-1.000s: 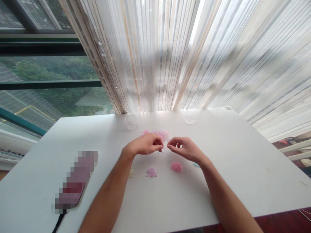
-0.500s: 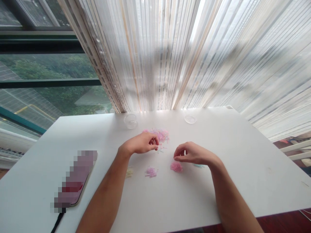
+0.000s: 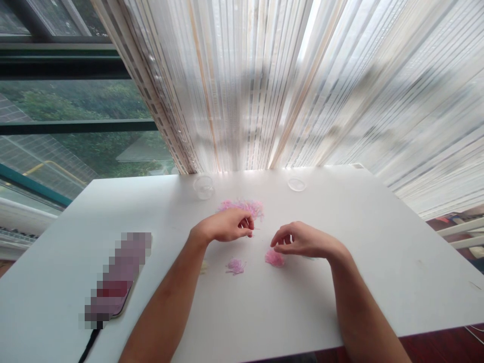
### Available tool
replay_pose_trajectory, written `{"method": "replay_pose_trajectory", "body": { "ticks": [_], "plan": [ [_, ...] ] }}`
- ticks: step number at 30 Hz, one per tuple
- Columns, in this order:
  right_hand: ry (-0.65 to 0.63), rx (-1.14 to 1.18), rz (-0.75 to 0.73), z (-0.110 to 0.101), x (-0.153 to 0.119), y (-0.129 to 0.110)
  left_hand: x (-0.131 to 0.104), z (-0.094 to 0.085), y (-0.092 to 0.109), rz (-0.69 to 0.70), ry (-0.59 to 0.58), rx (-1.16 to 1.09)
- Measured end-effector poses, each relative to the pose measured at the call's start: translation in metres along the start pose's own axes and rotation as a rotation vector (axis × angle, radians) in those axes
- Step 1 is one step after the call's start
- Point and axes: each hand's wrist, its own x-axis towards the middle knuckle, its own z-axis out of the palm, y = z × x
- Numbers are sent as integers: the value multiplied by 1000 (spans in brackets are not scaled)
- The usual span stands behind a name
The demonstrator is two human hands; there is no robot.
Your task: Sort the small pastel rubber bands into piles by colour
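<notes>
Thin pink and pale pieces lie in a mixed pile [image 3: 242,205] at the middle of the white table. Just in front of it is my left hand [image 3: 232,225], its thumb and fingertips pinched together by a few tiny strands; what they hold is too small to name. My right hand [image 3: 302,239] hovers over a pink pile [image 3: 274,258], fingers curled and closed, with anything between the tips hidden. A purple pile [image 3: 236,266] lies between my forearms. Partly covered are a yellowish pile [image 3: 204,267] by my left forearm and a light blue one [image 3: 310,258] under my right wrist.
A clear round container [image 3: 204,187] and a clear round lid [image 3: 297,184] stand near the table's [image 3: 378,242] back edge. At the left lies a phone [image 3: 123,277] with a black cable. Curtains [image 3: 242,101] and a window are behind the table.
My left hand has moved slightly right, now covering more of the loose strands in front of the mixed pile. My right hand has shifted a little to the right.
</notes>
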Motion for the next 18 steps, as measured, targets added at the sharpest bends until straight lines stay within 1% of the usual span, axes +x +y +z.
{"method": "replay_pose_trajectory", "body": {
  "ticks": [3, 5, 8, 12, 18],
  "plan": [
    [126, 42, -20, 1, 2, 0, 0, 2, 5, 40, -15, -48],
    [178, 69, -42, 3, 3, -2, 0, 3, 8, 69, -25, -88],
    [187, 114, -81, 5, 4, -7, -1, 3, 12, 105, -42, -140],
    [188, 177, -127, 8, 6, -15, -1, 2, 12, 127, -42, -160],
    [221, 206, -154, 9, 5, -16, -1, 2, 10, 137, -47, -176]
  ]
}}
